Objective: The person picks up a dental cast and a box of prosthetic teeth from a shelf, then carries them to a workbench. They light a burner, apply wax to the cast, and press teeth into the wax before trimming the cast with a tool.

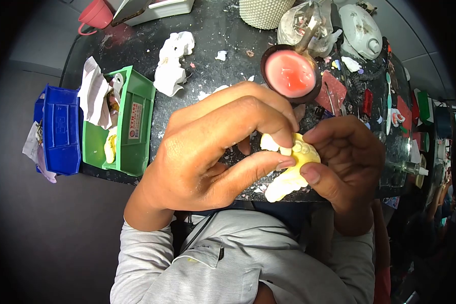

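A yellow dental cast [307, 156], horseshoe-like in outline with tooth shapes along it, is held over the table's front edge. My right hand [347, 162] grips its right side between thumb and fingertips. From the other side, my left hand [213, 147] closes thumb and index finger in a pinch at the cast. A small cream, tooth-shaped piece [286, 151] shows between those fingertips, right against the cast. The left fingers cover part of the cast's far arm.
Beyond the hands sits a dark pan [263, 63] of pink wax. At left are a green bin [139, 93] with scraps and a blue bin [61, 131]. Crumpled tissue [173, 63], a pink wax sheet [333, 88], a toothbrush [388, 101] and a white appliance [361, 31] lie around.
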`<state>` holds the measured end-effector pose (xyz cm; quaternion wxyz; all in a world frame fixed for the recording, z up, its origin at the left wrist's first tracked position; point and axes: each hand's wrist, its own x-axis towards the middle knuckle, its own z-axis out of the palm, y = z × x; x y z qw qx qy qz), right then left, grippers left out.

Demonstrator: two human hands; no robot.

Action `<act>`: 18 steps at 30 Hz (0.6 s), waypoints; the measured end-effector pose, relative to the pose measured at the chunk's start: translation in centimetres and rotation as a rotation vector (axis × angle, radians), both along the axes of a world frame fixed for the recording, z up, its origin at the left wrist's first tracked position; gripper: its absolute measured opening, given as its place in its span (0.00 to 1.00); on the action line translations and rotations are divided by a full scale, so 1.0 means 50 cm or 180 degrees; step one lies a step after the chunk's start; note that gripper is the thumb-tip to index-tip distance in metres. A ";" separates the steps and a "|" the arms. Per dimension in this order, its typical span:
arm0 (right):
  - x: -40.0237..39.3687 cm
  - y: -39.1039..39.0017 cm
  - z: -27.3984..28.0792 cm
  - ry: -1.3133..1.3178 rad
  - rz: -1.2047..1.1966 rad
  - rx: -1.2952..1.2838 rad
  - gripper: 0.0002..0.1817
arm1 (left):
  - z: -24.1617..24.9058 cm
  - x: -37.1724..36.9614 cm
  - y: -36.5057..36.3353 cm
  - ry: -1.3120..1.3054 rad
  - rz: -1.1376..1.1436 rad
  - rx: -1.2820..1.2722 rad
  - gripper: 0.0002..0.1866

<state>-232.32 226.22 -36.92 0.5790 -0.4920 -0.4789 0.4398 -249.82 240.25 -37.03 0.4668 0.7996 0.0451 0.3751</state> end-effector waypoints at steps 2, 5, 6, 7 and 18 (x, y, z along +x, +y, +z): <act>-0.004 0.000 -0.001 0.0123 -0.0015 0.0023 0.20 | -0.001 0.001 -0.001 -0.0014 0.0054 0.0016 0.12; -0.002 0.000 -0.004 0.0118 0.0041 0.0052 0.20 | 0.001 -0.001 0.000 0.0005 0.0046 0.0039 0.12; 0.000 0.000 -0.003 0.0118 0.0034 0.0051 0.20 | 0.001 -0.001 0.001 0.0005 0.0039 0.0038 0.12; 0.003 0.000 -0.003 0.0046 0.0072 0.0044 0.21 | 0.001 -0.002 0.002 0.0031 0.0025 0.0041 0.12; -0.010 -0.002 -0.002 0.0431 -0.0145 -0.0023 0.19 | -0.004 0.004 -0.001 -0.0133 0.0006 0.0100 0.12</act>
